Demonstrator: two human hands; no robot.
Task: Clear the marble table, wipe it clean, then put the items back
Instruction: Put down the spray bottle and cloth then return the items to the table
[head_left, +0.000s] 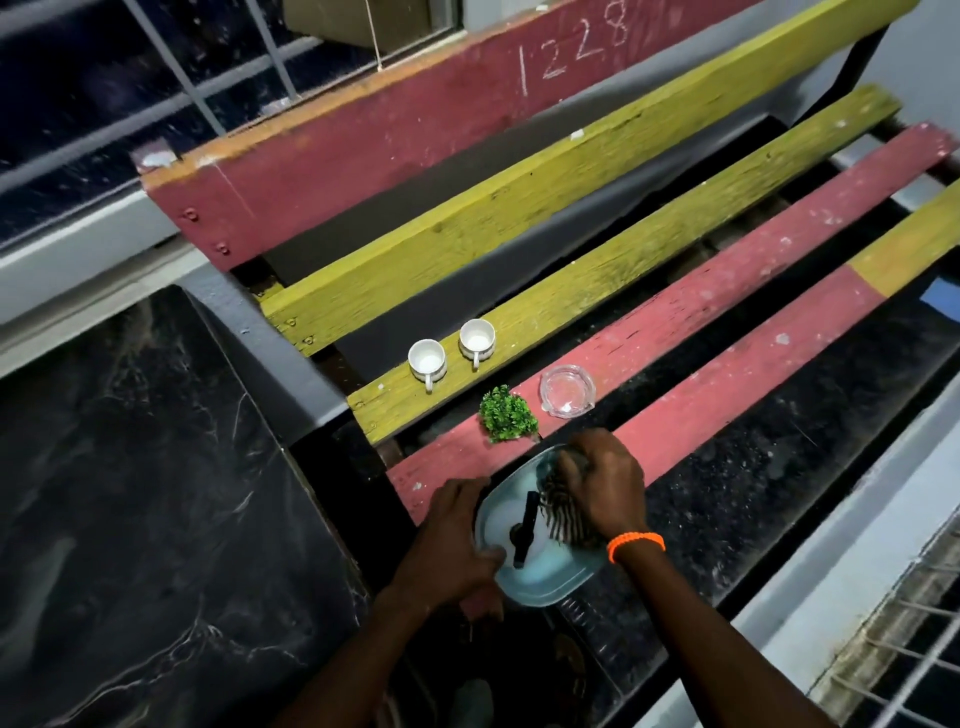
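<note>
A pale blue tray (545, 577) rests on the front red slat of a painted bench (675, 322). My left hand (452, 540) grips the tray's left rim. My right hand (605, 480), with an orange wristband, holds a striped cloth (558, 512) that lies in the tray. A small black object (524, 527) lies in the tray beside the cloth. On the bench slats stand two white cups (427, 358) (477, 338), a small green plant (508, 414) and a clear glass ashtray (567, 391). The black marble table (145, 493) is at the left, with nothing on the part in view.
The bench has red and yellow slats with gaps between them and a red backrest marked 1228. A barred window is behind it at the upper left. A white ledge and wire mesh (893, 639) run along the lower right.
</note>
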